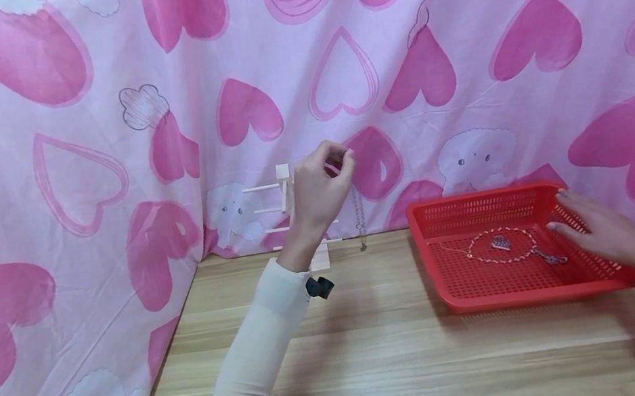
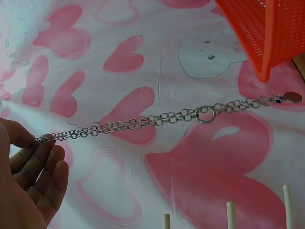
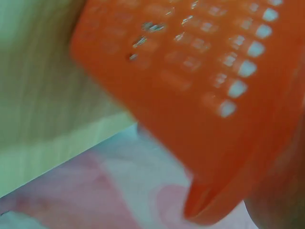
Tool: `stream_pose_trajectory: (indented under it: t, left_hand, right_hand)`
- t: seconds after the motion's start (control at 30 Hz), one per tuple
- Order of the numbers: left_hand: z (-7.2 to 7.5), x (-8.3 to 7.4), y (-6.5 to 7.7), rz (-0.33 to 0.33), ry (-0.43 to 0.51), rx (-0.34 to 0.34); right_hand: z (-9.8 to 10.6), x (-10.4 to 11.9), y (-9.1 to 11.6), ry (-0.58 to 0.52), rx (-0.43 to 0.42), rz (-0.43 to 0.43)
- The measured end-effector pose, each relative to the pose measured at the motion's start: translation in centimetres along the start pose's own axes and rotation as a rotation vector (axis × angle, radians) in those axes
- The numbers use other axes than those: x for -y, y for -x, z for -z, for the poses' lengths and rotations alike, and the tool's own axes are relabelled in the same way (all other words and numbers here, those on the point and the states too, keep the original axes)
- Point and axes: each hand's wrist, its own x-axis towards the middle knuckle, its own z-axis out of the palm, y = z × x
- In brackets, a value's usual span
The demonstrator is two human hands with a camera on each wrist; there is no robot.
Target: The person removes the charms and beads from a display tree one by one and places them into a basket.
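Observation:
My left hand [image 1: 322, 180] is raised in front of the curtain, pinching a silver chain [image 2: 157, 120] between thumb and fingertips. The chain hangs doubled, with a larger ring partway along and a small flat disc at its end. Just behind that hand stands a pale wooden rack [image 1: 283, 171] with thin pegs, partly hidden by the hand and wrist. My right hand [image 1: 603, 234] holds the right rim of a red plastic basket [image 1: 499, 301], its thumb over the inner side. Inside lie a beaded loop [image 1: 504, 261] and a small silvery ornament [image 1: 500, 243].
A wood-grain table [image 1: 392, 365] carries the rack and the basket. Pink heart-patterned cloth [image 1: 336, 72] closes off the back and left side. Another silvery piece [image 1: 551, 258] lies by the loop, near the basket's right side.

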Motion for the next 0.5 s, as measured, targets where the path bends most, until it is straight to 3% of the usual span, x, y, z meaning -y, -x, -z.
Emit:
stream_pose_trajectory:
  t: [0.5]
  left_hand:
    - [-1.3, -1.0, -0.9, 0.01, -0.016, 0.063]
  right_hand:
    - [-1.2, -4.4, 1.1, 0.014, 0.053, -0.053]
